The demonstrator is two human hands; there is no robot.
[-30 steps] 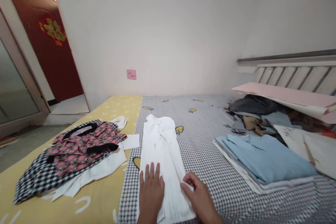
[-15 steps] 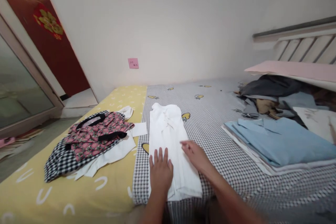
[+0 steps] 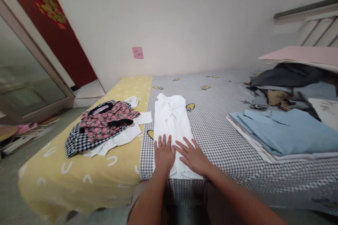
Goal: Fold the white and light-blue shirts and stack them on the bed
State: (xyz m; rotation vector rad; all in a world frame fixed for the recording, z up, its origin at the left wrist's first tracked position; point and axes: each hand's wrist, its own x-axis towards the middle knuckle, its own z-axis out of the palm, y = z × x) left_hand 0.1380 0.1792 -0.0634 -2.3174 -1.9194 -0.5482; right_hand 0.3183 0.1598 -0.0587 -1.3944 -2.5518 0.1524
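A white garment (image 3: 173,119), folded into a long narrow strip, lies on the checked bedding in front of me. Both palms rest on its lower half. My left hand (image 3: 164,153) lies flat with its fingers spread on the left side. Beside it, my right hand (image 3: 192,155) is also spread flat, its fingertips pointing up and left, close to my left thumb. Neither hand grips the cloth. Wrinkles show near the top of the garment.
To the left, a floral top (image 3: 105,123) lies over black-checked and white clothes on yellow bedding (image 3: 79,172). Folded blue clothing (image 3: 285,130) is stacked at right, with dark clothes (image 3: 290,77) and a pink board (image 3: 303,55) behind. A wall (image 3: 198,24) stands beyond.
My right hand has moved from the garment's right edge onto its middle, and its fingers have spread out flat. The camera view has shifted, and the garment's upper part looks slightly smoother.
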